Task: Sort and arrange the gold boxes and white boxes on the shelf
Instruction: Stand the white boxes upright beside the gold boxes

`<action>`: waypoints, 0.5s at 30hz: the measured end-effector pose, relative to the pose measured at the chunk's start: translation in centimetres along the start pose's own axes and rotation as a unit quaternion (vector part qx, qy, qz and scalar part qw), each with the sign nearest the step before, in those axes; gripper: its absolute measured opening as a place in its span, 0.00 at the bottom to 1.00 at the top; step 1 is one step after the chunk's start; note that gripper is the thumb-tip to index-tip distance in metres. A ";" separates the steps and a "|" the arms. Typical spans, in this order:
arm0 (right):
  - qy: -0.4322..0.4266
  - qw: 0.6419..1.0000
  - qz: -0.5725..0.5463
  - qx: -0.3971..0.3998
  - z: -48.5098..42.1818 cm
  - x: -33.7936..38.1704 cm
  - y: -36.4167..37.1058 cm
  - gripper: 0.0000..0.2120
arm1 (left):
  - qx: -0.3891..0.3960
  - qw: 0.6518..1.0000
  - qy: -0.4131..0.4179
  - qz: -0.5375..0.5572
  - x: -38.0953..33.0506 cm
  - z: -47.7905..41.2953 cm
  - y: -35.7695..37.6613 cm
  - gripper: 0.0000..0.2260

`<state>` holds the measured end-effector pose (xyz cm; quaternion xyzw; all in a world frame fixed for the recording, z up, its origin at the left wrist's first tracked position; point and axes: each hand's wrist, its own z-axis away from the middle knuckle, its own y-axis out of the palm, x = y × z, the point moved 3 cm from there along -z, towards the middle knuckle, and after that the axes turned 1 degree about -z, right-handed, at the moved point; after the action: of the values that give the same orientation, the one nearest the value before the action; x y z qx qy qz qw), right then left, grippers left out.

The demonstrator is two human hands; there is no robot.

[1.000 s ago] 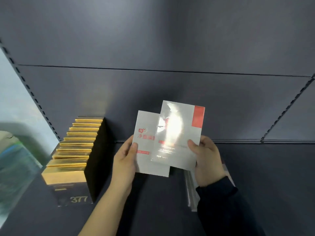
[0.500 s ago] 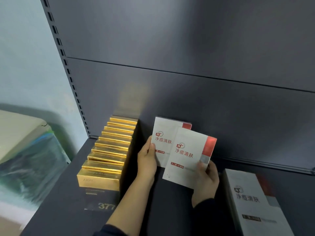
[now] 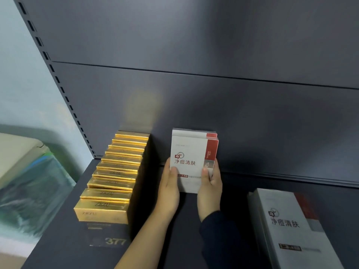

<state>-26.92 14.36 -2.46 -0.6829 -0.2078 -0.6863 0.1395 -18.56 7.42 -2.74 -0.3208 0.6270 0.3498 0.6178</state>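
Note:
Two white boxes (image 3: 191, 158) with red corner panels stand upright, one behind the other, near the shelf's back panel. My left hand (image 3: 168, 188) holds their left edge with the thumb on the front face. My right hand (image 3: 210, 186) grips their right edge, thumb on the front as well. To the left, several gold boxes (image 3: 114, 175) stand in a row running from the back panel toward the front edge. A stack of more white boxes (image 3: 287, 226) lies flat at the lower right of the shelf.
The dark grey shelf (image 3: 58, 249) has a slotted upright (image 3: 58, 82) on its left and a back panel (image 3: 252, 113) behind. A pale bin with plastic-wrapped goods (image 3: 25, 181) sits left of the shelf. A "377" label (image 3: 114, 241) shows on the frontmost dark box.
The two white boxes, fanned apart in my hands before, are now lined up one behind the other and stand upright further back on the shelf. Both hands moved with them.

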 end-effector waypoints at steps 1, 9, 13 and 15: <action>0.001 1.000 0.004 -0.004 -0.1 0.0 0.0 0.20 | 0.004 1.000 0.002 -0.010 -0.1 0.0 0.0 0.15; 0.028 0.998 0.026 -0.049 0.1 0.7 0.1 0.19 | -0.036 0.995 -0.033 -0.082 -0.2 0.1 0.4 0.22; 0.058 0.996 0.006 -0.069 0.9 1.6 -0.8 0.29 | -0.080 0.991 -0.049 -0.091 -1.3 2.5 0.5 0.29; 0.055 0.997 0.015 -0.051 1.3 2.6 -0.9 0.31 | -0.071 0.993 -0.036 -0.090 -2.0 3.4 0.8 0.29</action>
<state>-26.29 15.98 0.03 -0.6535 -0.1542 -0.7303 0.1255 -17.29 10.67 -0.63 -0.4065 0.5459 0.3479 0.6448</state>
